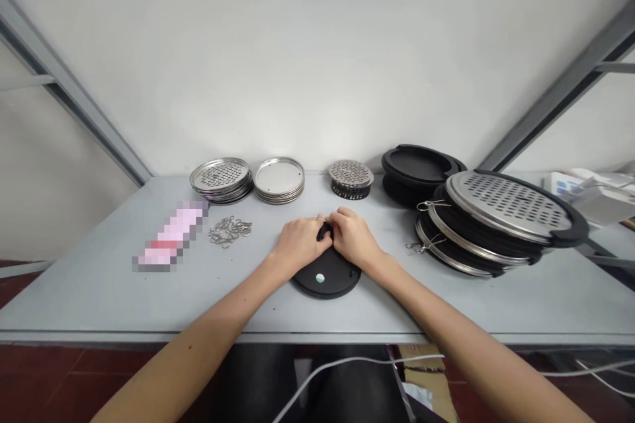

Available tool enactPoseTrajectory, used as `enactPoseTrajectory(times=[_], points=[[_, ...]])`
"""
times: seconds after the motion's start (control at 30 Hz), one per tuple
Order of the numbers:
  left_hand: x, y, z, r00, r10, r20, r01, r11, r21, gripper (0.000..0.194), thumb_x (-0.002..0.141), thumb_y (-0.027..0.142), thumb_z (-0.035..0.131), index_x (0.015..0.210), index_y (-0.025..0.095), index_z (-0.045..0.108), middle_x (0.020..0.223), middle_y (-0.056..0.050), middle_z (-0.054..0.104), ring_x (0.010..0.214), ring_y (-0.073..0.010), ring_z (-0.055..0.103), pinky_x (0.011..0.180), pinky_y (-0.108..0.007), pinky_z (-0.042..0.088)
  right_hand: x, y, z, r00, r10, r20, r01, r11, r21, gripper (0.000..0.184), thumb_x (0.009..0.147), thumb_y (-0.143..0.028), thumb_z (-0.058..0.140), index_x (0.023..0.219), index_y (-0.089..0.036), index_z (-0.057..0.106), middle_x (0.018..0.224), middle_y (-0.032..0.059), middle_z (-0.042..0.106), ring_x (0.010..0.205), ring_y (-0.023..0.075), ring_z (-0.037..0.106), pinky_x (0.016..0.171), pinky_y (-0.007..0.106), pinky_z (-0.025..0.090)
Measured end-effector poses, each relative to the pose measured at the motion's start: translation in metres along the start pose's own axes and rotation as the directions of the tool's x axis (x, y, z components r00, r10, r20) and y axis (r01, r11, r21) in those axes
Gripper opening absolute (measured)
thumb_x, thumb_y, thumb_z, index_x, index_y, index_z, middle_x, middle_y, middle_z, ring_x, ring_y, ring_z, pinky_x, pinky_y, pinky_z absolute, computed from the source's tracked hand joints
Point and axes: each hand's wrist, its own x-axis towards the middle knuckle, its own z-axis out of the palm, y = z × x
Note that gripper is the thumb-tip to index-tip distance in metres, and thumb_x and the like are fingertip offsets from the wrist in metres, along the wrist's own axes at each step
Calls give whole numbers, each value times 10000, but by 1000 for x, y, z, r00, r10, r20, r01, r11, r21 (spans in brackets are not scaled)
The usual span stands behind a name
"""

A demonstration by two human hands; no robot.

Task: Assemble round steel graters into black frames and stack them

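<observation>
Near six o'clock on the table (238, 297), the black disc (338, 279) is being gripped at its twelve-o'clock edge by the curled left hand (297, 246) and right hand (356, 238), presumably being steadied from both sides.

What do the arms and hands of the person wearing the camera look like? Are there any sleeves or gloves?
No gloves! The left hand and right hand are bare. The left forearm and right forearm are slim, with no sleeves in sight. A tiny dark spot marks the left one. No watch or bracelet shows.
</observation>
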Motion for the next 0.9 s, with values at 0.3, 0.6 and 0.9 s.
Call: enactPoseTrajectory(times=[0.3,0.6,0.9], points=[[0,-4,2,999,43,-33,-44,999,-28,340,884,320,473,1184,236,609,1016,-66,718,910,-250,669,788,-316,487,-3,4,3,996,64,-62,-55,988,145,215,770,-25,450,742,-167,608,754,45,580,690,163,545,643,254,398],[-1,-6,0,992,101,-74,-106,992,-63,283,866,302,494,1107,253,634,985,-42,709,918,-233,650,773,-302,484,7,30,-10,969,178,173,-245,792,559,141,779,-148,563,818,-133,697,835,84,731,771,201,667,727,316,514],[9,-23,9,977,132,-170,-164,967,-194,423,844,319,552,1236,163,573,1160,-91,659,1055,-248,607,931,-350,465,9,30,-4,989,139,55,-146,816,559,182,824,-188,554,944,-140,683,904,87,731,833,200,673,790,341,517]])
